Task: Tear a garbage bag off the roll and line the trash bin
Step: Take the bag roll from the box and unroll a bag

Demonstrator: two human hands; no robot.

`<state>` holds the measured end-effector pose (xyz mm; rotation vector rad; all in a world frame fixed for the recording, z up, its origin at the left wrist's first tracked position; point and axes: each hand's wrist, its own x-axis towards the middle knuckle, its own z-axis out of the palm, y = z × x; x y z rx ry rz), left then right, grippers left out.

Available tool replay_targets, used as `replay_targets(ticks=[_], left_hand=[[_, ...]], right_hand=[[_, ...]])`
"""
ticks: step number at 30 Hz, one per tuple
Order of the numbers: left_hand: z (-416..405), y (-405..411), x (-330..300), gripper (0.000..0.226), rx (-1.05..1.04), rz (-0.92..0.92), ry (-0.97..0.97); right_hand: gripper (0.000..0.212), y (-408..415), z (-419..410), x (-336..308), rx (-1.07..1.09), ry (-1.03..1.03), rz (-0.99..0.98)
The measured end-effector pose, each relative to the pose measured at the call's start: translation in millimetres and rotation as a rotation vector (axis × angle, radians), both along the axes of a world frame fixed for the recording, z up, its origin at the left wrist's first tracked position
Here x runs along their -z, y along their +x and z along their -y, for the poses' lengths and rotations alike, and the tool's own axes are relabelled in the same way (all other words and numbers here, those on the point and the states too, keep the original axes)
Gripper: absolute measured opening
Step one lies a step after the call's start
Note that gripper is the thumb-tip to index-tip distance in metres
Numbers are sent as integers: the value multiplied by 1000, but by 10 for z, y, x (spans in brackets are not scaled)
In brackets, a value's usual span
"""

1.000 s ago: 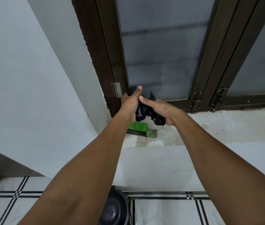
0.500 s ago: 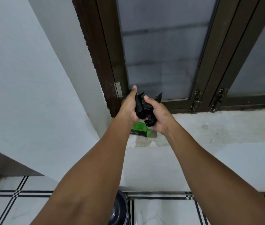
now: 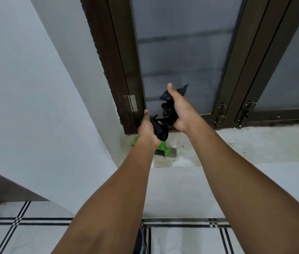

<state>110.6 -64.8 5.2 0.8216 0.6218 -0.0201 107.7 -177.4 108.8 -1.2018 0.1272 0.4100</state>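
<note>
My left hand [image 3: 147, 130] grips the black garbage bag roll [image 3: 160, 131] in front of the window sill. My right hand [image 3: 180, 109] is higher and to the right, closed on a crumpled black bag [image 3: 169, 105] whose corner sticks up past my thumb. Whether the bag still joins the roll between my hands I cannot tell. A dark trash bin [image 3: 141, 241] shows only as a sliver of rim at the bottom edge, between my forearms.
A green box [image 3: 161, 150] lies on the concrete window sill [image 3: 246, 143] under my left hand. A dark wooden window frame [image 3: 108, 61] with frosted panes rises behind. White walls stand left and below; tiled floor [image 3: 25, 235] with black lines lies at the bottom.
My hands, pressed together on the black plastic before, have pulled apart. The right hand rose up and right with the bag; the left dropped slightly with the roll.
</note>
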Motion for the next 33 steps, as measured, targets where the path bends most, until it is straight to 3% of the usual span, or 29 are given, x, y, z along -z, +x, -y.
replay_targets(ticks=[3,4,7,9,14,17,23,28,31,33], left_hand=[[-127,11,-69,82,4,-22,115],[-146,-51,-156,79,22,-19,150],[-219,-121,-234,56,84,12,181],[-246,-132,-225,45,133,-16,208],[-213,-160,-219,48,233,-59,285],[-177,-159,-213,49,243,-50,368],[-98,-109,-149,23,270,25,507],[-34,-127,-147,29,254,58,558],[14,-110,-106,42,251,63,590],[54,-116,-108,44,246,81,589]], right_hand=[[86,95,187,196,-60,-322,20],[80,108,255,282,-80,-409,28],[32,58,444,453,-152,-573,13],[27,61,557,571,-176,-648,-7],[17,140,757,808,-238,-777,26],[31,179,865,896,-239,-847,65],[76,291,980,1061,-14,-980,272],[97,297,974,1154,73,-1290,370],[78,212,909,1178,265,-1437,599],[47,150,815,1147,354,-1305,785]])
